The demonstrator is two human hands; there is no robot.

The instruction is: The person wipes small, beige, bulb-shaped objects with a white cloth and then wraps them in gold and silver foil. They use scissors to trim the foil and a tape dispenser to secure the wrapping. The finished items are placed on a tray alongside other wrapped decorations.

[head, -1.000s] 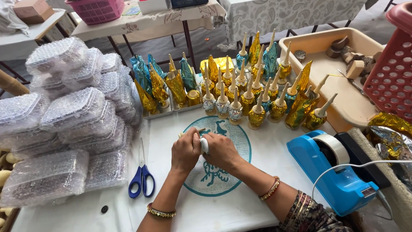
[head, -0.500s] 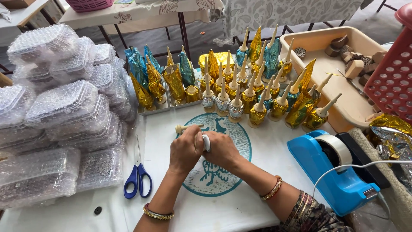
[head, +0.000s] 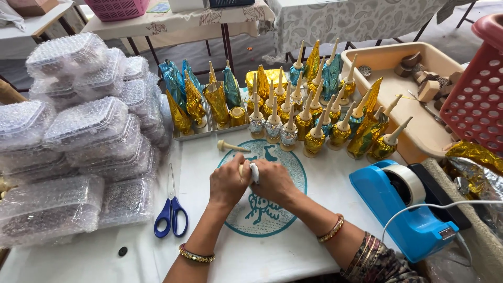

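Starting at the left, stacked bubble-wrap packets [head: 78, 141] are seen, then blue-handled scissors [head: 171, 212] on the desk [head: 283, 257]. At centre, a small white piece [head: 254, 172] is pinched between the left hand [head: 229, 183] and right hand [head: 273, 182], pressed together. A blue tape dispenser [head: 408, 209] sits rightward.

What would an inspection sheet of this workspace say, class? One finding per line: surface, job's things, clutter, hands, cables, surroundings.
Surface: white table cover with a round teal print.
Job's things: small white piece pinched between both hands; bare cone-shaped piece lying nearby; foil-wrapped cones standing in rows.
Clutter: blue scissors, blue tape dispenser, stacked bubble-wrapped boxes.
Hands: left hand and right hand touching, both closed on the piece.
Cables: white cable over the dispenser.
Surroundings: beige tray, red basket.
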